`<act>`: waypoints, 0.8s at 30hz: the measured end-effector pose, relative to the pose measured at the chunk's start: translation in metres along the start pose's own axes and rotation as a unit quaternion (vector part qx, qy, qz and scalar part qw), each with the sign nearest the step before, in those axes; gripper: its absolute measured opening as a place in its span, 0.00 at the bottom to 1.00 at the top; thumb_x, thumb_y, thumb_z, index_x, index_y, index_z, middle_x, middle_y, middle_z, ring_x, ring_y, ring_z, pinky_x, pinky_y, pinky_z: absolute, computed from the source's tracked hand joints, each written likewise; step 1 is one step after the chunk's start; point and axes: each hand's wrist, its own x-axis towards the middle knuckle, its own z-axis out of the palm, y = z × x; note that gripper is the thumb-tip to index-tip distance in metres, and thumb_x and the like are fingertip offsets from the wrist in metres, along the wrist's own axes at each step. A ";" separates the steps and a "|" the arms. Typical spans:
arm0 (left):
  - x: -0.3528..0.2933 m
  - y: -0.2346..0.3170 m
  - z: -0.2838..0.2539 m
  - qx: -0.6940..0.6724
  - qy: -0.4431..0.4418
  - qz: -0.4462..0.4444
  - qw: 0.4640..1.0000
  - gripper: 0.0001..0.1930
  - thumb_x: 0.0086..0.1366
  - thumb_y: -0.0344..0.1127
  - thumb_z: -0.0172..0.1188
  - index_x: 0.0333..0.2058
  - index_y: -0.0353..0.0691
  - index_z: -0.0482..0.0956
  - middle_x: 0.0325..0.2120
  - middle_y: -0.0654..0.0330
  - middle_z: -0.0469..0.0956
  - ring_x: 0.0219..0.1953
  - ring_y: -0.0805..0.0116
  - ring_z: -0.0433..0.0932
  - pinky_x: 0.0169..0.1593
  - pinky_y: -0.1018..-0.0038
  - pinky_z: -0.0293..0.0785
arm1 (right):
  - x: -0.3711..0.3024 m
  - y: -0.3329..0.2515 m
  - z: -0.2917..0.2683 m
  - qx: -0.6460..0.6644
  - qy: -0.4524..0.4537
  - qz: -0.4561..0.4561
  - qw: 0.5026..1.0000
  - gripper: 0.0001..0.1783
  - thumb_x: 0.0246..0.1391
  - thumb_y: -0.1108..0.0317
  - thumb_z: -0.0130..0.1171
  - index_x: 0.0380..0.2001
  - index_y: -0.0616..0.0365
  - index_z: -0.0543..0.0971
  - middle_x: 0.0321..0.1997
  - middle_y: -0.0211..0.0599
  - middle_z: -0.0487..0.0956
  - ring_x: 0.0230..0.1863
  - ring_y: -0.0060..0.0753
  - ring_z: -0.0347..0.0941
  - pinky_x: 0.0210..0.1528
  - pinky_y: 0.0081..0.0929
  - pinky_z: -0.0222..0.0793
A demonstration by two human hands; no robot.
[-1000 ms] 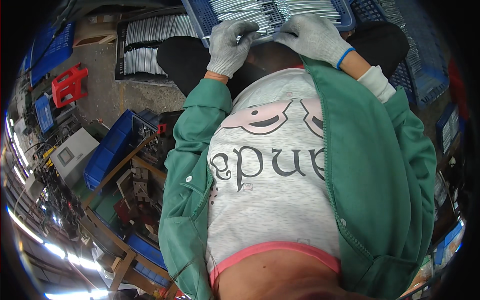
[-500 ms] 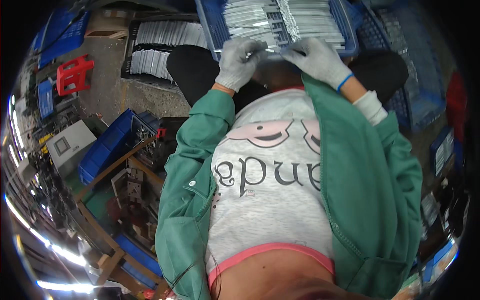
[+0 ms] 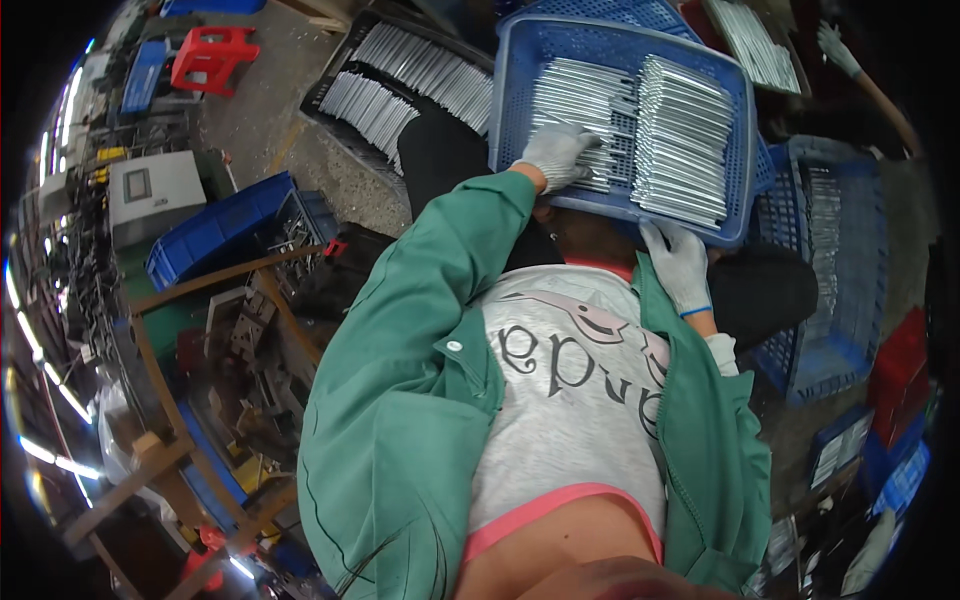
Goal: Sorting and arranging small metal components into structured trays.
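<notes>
A blue plastic crate (image 3: 742, 130) sits before my knees, holding two rows of thin silvery metal strips. Over the near end of the left row of strips (image 3: 575, 100) is my left hand (image 3: 558, 157), in a pale knit glove. Its fingers are apart and bent down onto the strips; no strip shows clearly lifted. The right row of strips (image 3: 683, 140) reaches toward the crate's near rim. At that rim, my gloved right hand (image 3: 680, 268) touches the edge with thumb and fingers apart, apparently holding nothing. Its fingertips are partly hidden.
A black crate (image 3: 322, 92) of similar strips stands left. More blue crates (image 3: 790, 200) lie right and behind. A red stool (image 3: 212, 60) and a tilted blue bin (image 3: 225, 235) are left. Another person's gloved hand (image 3: 836, 48) shows far right, near a strip-filled tray (image 3: 755, 45).
My hands were close together at the crate's near rim and have moved apart. The left now reaches in over the strips; the right stays by the rim. The whole view has shifted.
</notes>
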 end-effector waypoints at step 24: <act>0.084 -0.012 0.000 0.205 -0.067 -0.050 0.975 0.37 0.65 0.47 0.60 0.69 0.47 0.56 0.68 0.52 0.60 0.69 0.48 0.60 0.72 0.50 0.53 | 0.010 0.022 0.004 0.028 0.072 0.023 0.997 0.18 0.57 0.52 0.61 0.39 0.54 0.86 0.30 0.45 0.85 0.27 0.52 0.80 0.28 0.39 0.72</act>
